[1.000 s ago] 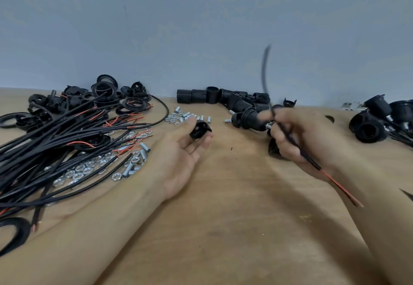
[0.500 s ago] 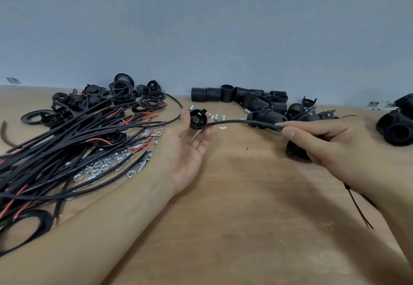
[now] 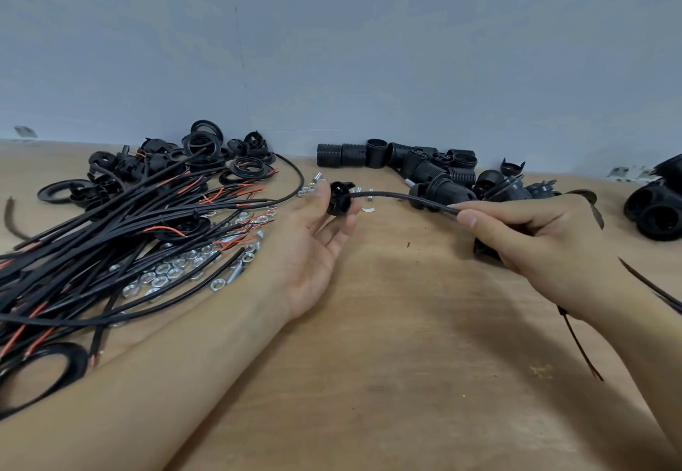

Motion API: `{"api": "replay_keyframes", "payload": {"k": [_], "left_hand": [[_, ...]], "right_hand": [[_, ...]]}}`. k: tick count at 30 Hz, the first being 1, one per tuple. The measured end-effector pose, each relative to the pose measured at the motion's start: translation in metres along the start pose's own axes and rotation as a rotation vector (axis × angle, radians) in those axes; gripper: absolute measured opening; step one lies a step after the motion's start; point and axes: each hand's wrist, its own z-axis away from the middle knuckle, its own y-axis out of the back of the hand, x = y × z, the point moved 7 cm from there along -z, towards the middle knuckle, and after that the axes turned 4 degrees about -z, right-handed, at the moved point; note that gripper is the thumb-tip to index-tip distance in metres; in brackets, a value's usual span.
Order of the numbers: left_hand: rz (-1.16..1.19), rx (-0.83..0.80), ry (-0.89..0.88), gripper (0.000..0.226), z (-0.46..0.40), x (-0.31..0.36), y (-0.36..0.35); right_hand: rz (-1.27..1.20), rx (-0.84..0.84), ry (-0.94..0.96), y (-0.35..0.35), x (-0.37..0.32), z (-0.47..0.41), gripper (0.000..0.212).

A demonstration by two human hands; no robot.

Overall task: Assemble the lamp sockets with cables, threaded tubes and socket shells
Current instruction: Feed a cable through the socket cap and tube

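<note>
Head view shows the left hand (image 3: 313,249) lying palm up on the wooden table (image 3: 387,378), its thumb and fingertips pinching a small black socket cap (image 3: 340,200) just above the tabletop. The right hand (image 3: 535,241) pinches a black cable (image 3: 406,198) between thumb and forefinger, its other fingers curled under; the cable's free end meets the cap's middle, though whether it has entered the hole is too small to tell. The cable's other end trails behind the right wrist, where thin red wire (image 3: 583,352) shows.

The cap looks light, hard and smooth, so it could spin or slip; gripping it by its rim, as now, leaves the centre hole free. The cable seems limp over any length, arching between the 2 hands, so it probably pushes best when held close to its tip.

To the left lie a heap of cables (image 3: 110,234), loose hex nuts (image 3: 162,278) and black rings (image 3: 206,138). Threaded socket shells (image 3: 402,160) sit along the wall, with short threaded tubes (image 3: 317,177) near the cap and more black sockets (image 3: 657,208) at the far right.
</note>
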Motion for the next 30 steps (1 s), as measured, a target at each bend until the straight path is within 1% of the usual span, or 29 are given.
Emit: {"api": "replay_keyframes", "payload": {"k": [1,2,4,5,6,7,8,11,12,14,18,21,23,26,28,30], "left_hand": [[-0.038,-0.003,-0.043,0.009,0.000,0.003,-0.001],[-0.074,-0.010,-0.091,0.015,0.000,0.006,-0.003],[-0.120,-0.031,-0.185,0.038,0.003,0.013,-0.006],[-0.140,-0.042,-0.227,0.046,0.006,0.015,-0.008],[-0.162,-0.056,-0.256,0.050,0.008,0.017,-0.010],[-0.179,-0.064,-0.267,0.050,0.009,0.017,-0.011],[-0.182,-0.064,-0.260,0.046,0.010,0.017,-0.011],[-0.136,-0.064,-0.199,0.034,0.009,0.013,-0.009],[-0.138,-0.064,-0.183,0.033,0.008,0.011,-0.008],[-0.138,-0.068,-0.156,0.032,0.008,0.009,-0.008],[-0.034,-0.080,-0.082,0.025,0.009,0.005,-0.008],[-0.142,-0.059,-0.152,0.021,0.009,0.010,-0.007],[-0.145,-0.053,-0.177,0.024,0.010,0.014,-0.007],[-0.084,-0.078,-0.131,0.027,0.012,0.013,-0.010],[-0.129,-0.083,-0.149,0.028,0.012,0.012,-0.011],[-0.180,-0.059,-0.181,0.032,0.013,0.014,-0.011]], "right_hand": [[0.000,-0.010,-0.013,0.000,0.001,0.001,0.015],[0.005,-0.020,-0.037,0.001,0.003,0.001,0.013],[0.004,-0.078,-0.124,-0.001,0.012,0.000,0.011],[-0.036,-0.127,-0.188,-0.003,0.017,0.001,0.014],[-0.091,-0.170,-0.249,-0.005,0.022,0.001,0.022],[-0.147,-0.204,-0.303,-0.006,0.026,0.002,0.030],[-0.212,-0.237,-0.347,-0.007,0.028,0.003,0.033],[-0.416,-0.323,-0.385,-0.015,0.024,0.004,0.020],[-0.456,-0.329,-0.385,-0.015,0.023,0.003,0.023],[-0.492,-0.349,-0.420,-0.017,0.024,0.003,0.022],[-0.618,-0.470,-0.591,-0.034,0.032,0.014,0.022],[-0.724,-0.541,-0.586,-0.041,0.029,0.016,0.026],[-0.665,-0.518,-0.590,-0.038,0.032,0.014,0.027],[-0.549,-0.383,-0.656,-0.035,0.047,0.013,0.023],[-0.469,-0.296,-0.671,-0.032,0.054,0.013,0.023],[-0.503,-0.220,-0.647,-0.030,0.053,0.010,0.023]]}}
